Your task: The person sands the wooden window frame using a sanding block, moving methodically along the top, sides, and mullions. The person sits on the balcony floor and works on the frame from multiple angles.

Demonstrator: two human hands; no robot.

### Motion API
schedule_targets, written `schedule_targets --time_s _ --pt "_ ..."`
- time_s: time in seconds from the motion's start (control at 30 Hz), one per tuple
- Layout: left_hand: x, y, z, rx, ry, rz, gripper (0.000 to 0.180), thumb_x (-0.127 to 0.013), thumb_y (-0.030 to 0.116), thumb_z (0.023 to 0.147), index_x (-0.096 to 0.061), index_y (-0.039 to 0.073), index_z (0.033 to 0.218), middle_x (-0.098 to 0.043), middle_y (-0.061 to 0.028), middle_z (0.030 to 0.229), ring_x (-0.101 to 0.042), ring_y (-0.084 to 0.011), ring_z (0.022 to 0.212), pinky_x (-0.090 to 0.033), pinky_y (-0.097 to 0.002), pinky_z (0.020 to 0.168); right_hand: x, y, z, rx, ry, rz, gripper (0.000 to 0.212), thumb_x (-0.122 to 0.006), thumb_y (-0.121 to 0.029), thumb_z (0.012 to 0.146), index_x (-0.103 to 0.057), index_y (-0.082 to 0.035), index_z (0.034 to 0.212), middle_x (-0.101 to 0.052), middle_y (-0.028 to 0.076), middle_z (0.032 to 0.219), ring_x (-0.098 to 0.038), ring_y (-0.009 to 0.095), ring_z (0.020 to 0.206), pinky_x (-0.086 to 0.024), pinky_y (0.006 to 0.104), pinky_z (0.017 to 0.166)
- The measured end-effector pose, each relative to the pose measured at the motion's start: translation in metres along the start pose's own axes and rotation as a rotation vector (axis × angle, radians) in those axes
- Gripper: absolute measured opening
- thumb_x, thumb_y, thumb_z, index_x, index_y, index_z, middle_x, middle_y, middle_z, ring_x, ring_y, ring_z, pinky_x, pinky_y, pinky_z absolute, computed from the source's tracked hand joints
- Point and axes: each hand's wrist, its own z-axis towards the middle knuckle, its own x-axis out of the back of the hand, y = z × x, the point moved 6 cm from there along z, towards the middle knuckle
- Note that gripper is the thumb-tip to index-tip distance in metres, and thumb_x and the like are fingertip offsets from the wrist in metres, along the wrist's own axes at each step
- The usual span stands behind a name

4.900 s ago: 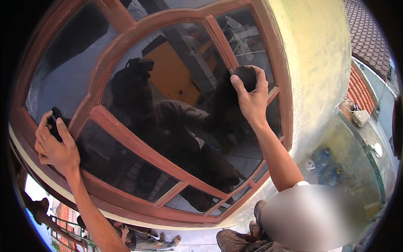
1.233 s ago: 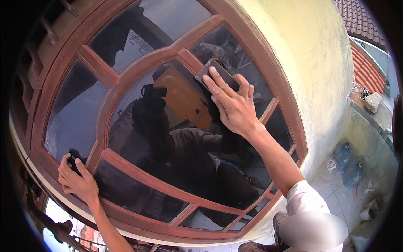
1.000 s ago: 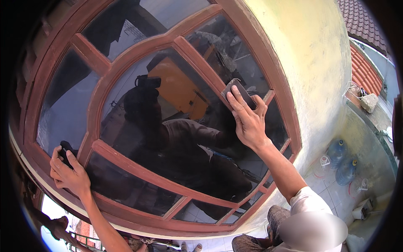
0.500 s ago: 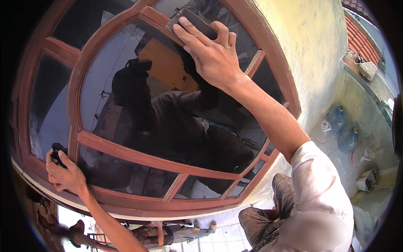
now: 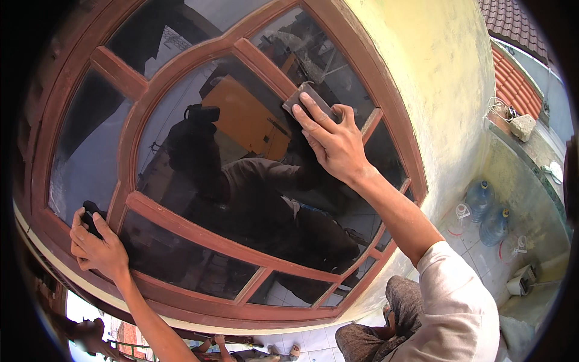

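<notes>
A reddish-brown wooden window frame (image 5: 199, 224) with dark glass panes (image 5: 193, 151) fills most of the view. My right hand (image 5: 335, 142) holds a dark, flat sanding block (image 5: 310, 99) against the slanting wooden bar (image 5: 263, 67) at the upper middle. Two fingers lie along the block's face; its underside is hidden. At the lower left, my left hand (image 5: 99, 244) rests its spread, bent fingers against the frame and pane corner. A dark shape beside these fingertips looks like their reflection in the glass, and no tool shows in that hand.
A yellowish plastered wall (image 5: 440, 78) borders the window on the right. Blue water jugs (image 5: 480, 202) stand on the tiled floor beyond, below a ledge with a rough stone block (image 5: 522, 127). Other people (image 5: 90, 330) are partly visible at the bottom.
My right hand has moved down and to the right along the slanting bar with the sanding block. The view has shifted slightly; my left hand stays at the same frame corner.
</notes>
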Motion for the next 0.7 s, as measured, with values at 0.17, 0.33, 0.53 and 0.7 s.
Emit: schedule_targets --time_s 0.17,0.33,0.53,0.7 --pt "0.000 0.008 -0.011 -0.022 0.001 -0.028 0.039 -0.055 0.048 0.110 -0.061 0.024 0.140 -0.059 0.0037 0.119 -0.046 -0.0262 0.127 -0.027 -0.0623 0.107 -0.001 0.001 0.001 -0.091 -0.020 0.084 0.049 -0.065 -0.011 0.102 -0.064 -0.028 0.149 -0.054 -0.004 0.162 -0.058 0.033 0.117 -0.038 0.0470 0.109" --pt "0.004 0.004 -0.002 -0.009 -0.014 -0.014 0.039 -0.055 0.046 0.110 -0.061 0.023 0.140 -0.059 0.0036 0.119 -0.046 -0.0249 0.128 -0.026 -0.0603 0.108 -0.001 0.002 0.029 -0.051 -0.043 0.015 0.064 -0.063 0.001 0.097 -0.059 -0.032 0.153 -0.049 -0.012 0.166 -0.045 0.034 0.124 -0.032 0.0448 0.102" --pt "0.010 0.016 -0.003 -0.050 0.053 -0.070 0.039 -0.056 0.046 0.110 -0.061 0.021 0.140 -0.059 0.0024 0.118 -0.046 -0.0242 0.125 -0.025 -0.0601 0.108 -0.007 0.008 0.006 0.007 -0.036 -0.049 0.056 -0.062 -0.004 0.102 -0.061 -0.028 0.152 -0.053 -0.010 0.163 -0.043 0.025 0.123 -0.027 0.0397 0.106" --pt "0.000 0.005 -0.010 0.001 -0.024 -0.017 0.037 -0.056 0.044 0.110 -0.061 0.022 0.139 -0.062 0.0056 0.123 -0.046 -0.0240 0.128 -0.026 -0.0595 0.109 -0.002 -0.004 0.034 0.007 -0.034 -0.036 0.066 -0.066 -0.001 0.096 -0.059 -0.033 0.153 -0.051 -0.014 0.164 -0.042 0.028 0.122 -0.028 0.0401 0.099"
